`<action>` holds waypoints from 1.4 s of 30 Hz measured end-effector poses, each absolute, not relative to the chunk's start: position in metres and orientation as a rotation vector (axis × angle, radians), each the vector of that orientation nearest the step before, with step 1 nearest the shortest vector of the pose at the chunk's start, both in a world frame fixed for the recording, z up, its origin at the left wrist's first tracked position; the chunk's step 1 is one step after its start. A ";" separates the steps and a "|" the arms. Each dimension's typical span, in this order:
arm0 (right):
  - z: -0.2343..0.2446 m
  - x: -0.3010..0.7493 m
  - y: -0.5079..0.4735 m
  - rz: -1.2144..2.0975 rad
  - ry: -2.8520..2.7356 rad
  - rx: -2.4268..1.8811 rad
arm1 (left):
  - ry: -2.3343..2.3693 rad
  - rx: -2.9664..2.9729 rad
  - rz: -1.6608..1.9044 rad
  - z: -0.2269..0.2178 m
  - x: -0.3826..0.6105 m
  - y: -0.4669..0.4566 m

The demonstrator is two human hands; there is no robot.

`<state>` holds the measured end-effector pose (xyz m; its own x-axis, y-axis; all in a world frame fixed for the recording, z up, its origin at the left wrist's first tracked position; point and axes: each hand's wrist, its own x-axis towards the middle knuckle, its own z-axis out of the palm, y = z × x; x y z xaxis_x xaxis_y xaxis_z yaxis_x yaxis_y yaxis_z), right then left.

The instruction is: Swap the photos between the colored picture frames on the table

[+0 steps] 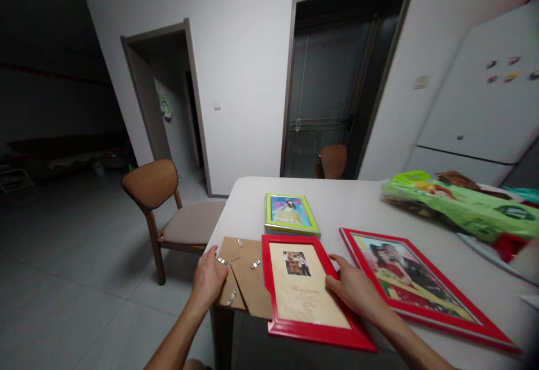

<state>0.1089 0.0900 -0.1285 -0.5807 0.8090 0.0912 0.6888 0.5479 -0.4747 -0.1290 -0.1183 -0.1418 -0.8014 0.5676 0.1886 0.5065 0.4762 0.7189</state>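
My right hand [351, 287] is closed on the right side of a red picture frame [322, 333], which holds a cream sheet with a small photo. The frame lies at the table's near edge and overlaps a brown backing board [252, 283] with several metal clips and a stand flap. My left hand [209, 277] grips the left edge of that board, fingers curled at its rim. Beyond the red frame lies a smaller lime-green picture frame [314, 221] with a photo. To the right is a larger red picture frame [446, 316] with a photo under its front.
A pale table [332, 201] carries everything. Green plastic packaging [463, 204] lies at its right, over a plate rim. A wooden chair [151, 187] stands to the left, and another chair [334, 160] is behind the table. A white fridge [475, 112] stands at the right.
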 end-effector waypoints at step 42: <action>-0.139 0.115 0.101 0.257 -2.587 -1.164 | 2.720 1.371 0.912 -0.133 -0.065 -0.123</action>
<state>0.1145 0.1014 -0.1388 -0.6304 0.7526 0.1902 0.7006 0.6571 -0.2782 -0.0645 -0.1227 -0.1333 -0.6277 0.7265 0.2798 0.7483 0.4638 0.4743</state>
